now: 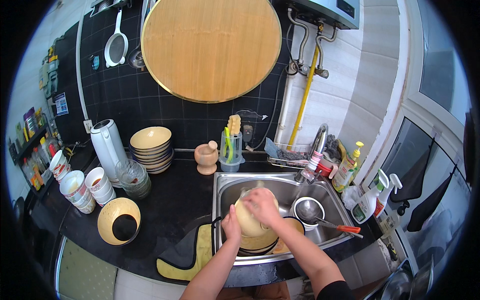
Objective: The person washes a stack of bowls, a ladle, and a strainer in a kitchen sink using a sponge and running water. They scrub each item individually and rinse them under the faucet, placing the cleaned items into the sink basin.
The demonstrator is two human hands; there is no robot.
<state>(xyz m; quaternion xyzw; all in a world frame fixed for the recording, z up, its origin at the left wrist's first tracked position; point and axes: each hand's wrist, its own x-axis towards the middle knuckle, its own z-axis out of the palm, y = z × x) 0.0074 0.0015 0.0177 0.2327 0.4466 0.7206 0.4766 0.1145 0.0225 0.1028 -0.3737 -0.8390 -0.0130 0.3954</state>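
Note:
Over the sink [218,200], I hold a cream-coloured bowl [248,223] tilted up. My left hand [231,225] is closed on its left rim. Against the upper part of the bowl, my right hand [262,204] presses with curled fingers; what they hold, if anything, is hidden. Below the held bowl, dark-rimmed bowls [257,245] are stacked in the left part of the sink. Right of them sits a white pot [299,209] with a metal ladle [310,211] in it, its orange handle [347,229] reaching over the sink's edge.
Left on the black counter stand a bowl stack [151,145], glass bowls [134,179], patterned cups [77,190], a kettle [107,145] and a single bowl [105,225]. A yellow-and-black cloth [200,252] lies beside the sink. Behind are a faucet [316,155] and mortar [205,159]; bottles [367,200] stand right.

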